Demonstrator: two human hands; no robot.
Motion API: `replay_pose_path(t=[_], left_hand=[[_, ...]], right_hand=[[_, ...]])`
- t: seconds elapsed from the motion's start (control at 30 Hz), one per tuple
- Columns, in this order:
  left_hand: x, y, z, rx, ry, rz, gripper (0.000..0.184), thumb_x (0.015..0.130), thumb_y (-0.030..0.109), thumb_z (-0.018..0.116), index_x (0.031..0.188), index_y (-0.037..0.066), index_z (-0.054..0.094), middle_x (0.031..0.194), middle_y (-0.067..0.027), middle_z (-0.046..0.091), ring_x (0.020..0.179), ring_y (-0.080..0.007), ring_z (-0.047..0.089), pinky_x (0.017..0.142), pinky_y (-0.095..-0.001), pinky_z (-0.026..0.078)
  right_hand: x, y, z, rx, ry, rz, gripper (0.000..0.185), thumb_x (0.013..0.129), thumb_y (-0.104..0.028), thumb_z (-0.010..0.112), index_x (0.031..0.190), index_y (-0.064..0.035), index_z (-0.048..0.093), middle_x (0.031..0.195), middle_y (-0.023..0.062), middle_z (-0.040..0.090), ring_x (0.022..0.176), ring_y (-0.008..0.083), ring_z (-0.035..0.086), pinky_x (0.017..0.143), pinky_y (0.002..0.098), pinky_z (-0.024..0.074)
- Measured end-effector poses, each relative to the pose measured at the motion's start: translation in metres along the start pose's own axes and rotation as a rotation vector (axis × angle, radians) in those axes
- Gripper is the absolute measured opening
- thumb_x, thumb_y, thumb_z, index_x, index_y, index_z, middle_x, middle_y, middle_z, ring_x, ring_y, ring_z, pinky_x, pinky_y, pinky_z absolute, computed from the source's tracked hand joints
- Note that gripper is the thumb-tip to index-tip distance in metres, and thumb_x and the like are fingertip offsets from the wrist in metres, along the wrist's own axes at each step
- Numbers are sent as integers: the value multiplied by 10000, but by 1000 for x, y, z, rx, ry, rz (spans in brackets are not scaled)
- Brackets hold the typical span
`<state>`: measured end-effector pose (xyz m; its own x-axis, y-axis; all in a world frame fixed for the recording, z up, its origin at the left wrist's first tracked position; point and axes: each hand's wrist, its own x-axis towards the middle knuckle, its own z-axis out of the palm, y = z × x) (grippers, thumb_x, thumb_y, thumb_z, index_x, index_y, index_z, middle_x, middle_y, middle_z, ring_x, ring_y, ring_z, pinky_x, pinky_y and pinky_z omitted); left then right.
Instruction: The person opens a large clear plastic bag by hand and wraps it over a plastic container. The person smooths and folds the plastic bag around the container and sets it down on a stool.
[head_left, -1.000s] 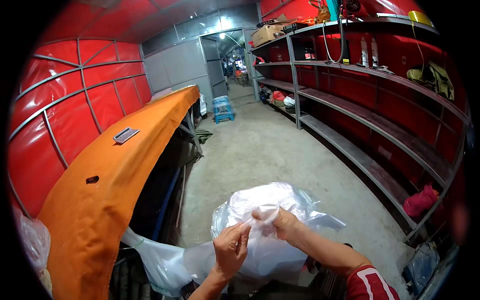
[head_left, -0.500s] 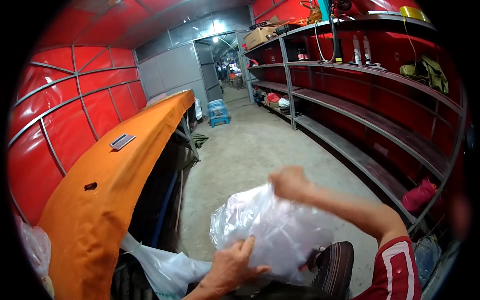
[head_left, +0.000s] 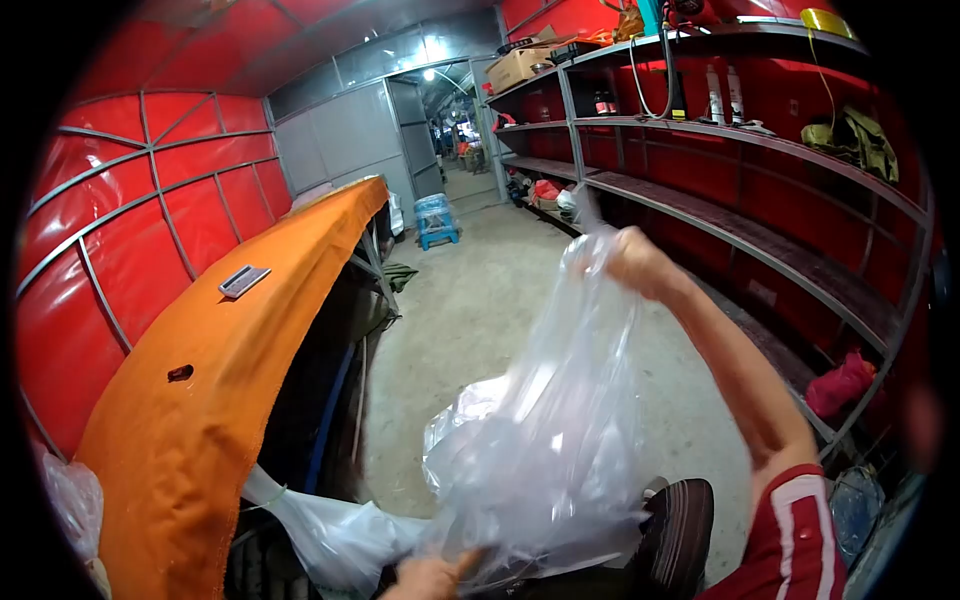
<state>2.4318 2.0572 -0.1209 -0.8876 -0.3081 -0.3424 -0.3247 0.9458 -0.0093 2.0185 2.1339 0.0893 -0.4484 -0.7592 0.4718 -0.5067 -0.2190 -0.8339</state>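
A clear plastic bag (head_left: pixel 560 430) hangs stretched upward over the person's lap. My right hand (head_left: pixel 637 264) is raised and closed round its gathered top. Low in the view, my left hand (head_left: pixel 430 578) lies at the bag's lower left edge; it is blurred and partly cut off, so its grip cannot be made out. Behind the bag, shiny plastic (head_left: pixel 468 412) rests near the floor. More translucent plastic (head_left: pixel 345 535) spreads to the left, beside the orange-covered table.
An orange cloth (head_left: pixel 190 400) covers the long table at left, with a calculator (head_left: pixel 244 282) on it. Metal shelves (head_left: pixel 740 228) line the right wall. A blue stool (head_left: pixel 436 222) stands by the doorway. A pink bundle (head_left: pixel 840 385) sits on the low right shelf.
My right hand has risen, pulling the bag up into a long stretched shape. My left hand has moved down and away from it, toward the bottom edge.
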Motion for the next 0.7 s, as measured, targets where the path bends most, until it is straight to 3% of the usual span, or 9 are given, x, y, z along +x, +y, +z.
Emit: replay_pose_path(t=[0.07, 0.17, 0.3, 0.37, 0.43, 0.5, 0.6, 0.67, 0.7], left_hand=[[-10, -23, -29, 64, -201, -61, 575, 793, 274, 526, 1294, 109, 297, 1097, -309, 446, 857, -358, 573, 685, -392, 486], [-17, -20, -22, 45, -3, -31, 633, 757, 336, 586, 1263, 52, 334, 1099, -299, 454, 891, -344, 564, 714, -376, 481], [3, 18, -12, -72, 40, 71, 667, 731, 356, 612, 1254, 43, 341, 1108, -300, 447, 914, -354, 552, 724, -382, 478], [10, 31, -8, -92, 6, 133, 685, 718, 366, 626, 1250, 38, 344, 1113, -301, 444, 926, -359, 545, 729, -386, 476], [14, 40, -7, -108, -32, 173, 703, 705, 375, 639, 1245, 34, 348, 1117, -302, 441, 938, -364, 539, 733, -389, 474], [15, 42, -9, -140, -93, 215, 720, 692, 385, 652, 1241, 29, 351, 1121, -303, 437, 950, -369, 532, 738, -392, 472], [14, 37, -32, -234, -190, 268, 747, 673, 400, 672, 1235, 22, 356, 1128, -304, 432, 967, -376, 523, 745, -397, 470], [-16, 82, -102, -568, 396, 222, 383, 740, 305, 586, 1013, 42, 535, 865, -216, 563, 763, -348, 550, 652, -388, 441], [-19, 97, -121, -418, 639, 216, 573, 716, 327, 628, 1145, 21, 402, 1044, -260, 455, 930, -390, 478, 745, -433, 421]], right_hand=[[-20, -7, 19, -926, -304, -143, 153, 630, -136, 670, 694, -3, 628, 710, 156, 613, 629, 244, 596, 639, 328, 476], [-13, 8, 7, -1644, 55, -205, 85, 650, -93, 579, 694, -37, 625, 708, 134, 603, 713, 257, 619, 571, 343, 491], [8, -3, -9, -1373, 684, -689, 36, 634, -74, 585, 612, -66, 557, 581, 66, 541, 520, 230, 573, 497, 342, 463], [20, -16, -8, -405, 421, -146, 71, 613, -52, 585, 552, -51, 548, 518, 109, 533, 521, 246, 571, 540, 347, 460], [54, 28, -27, -957, 185, -667, 84, 609, -58, 570, 543, -9, 555, 519, 171, 542, 563, 281, 587, 590, 366, 458], [42, -16, 4, -400, 544, -337, 86, 621, -67, 545, 621, 11, 581, 633, 210, 569, 644, 326, 592, 634, 392, 456], [27, -56, 23, -855, 585, -434, 118, 633, -93, 542, 664, 13, 584, 676, 220, 564, 675, 372, 562, 613, 438, 445], [21, -72, 42, -858, 516, -553, 144, 631, -131, 585, 640, 13, 584, 634, 213, 552, 630, 369, 555, 583, 434, 442], [10, -89, 57, -854, 477, -555, 136, 632, -134, 584, 635, 2, 589, 627, 200, 555, 633, 366, 554, 587, 425, 445]])
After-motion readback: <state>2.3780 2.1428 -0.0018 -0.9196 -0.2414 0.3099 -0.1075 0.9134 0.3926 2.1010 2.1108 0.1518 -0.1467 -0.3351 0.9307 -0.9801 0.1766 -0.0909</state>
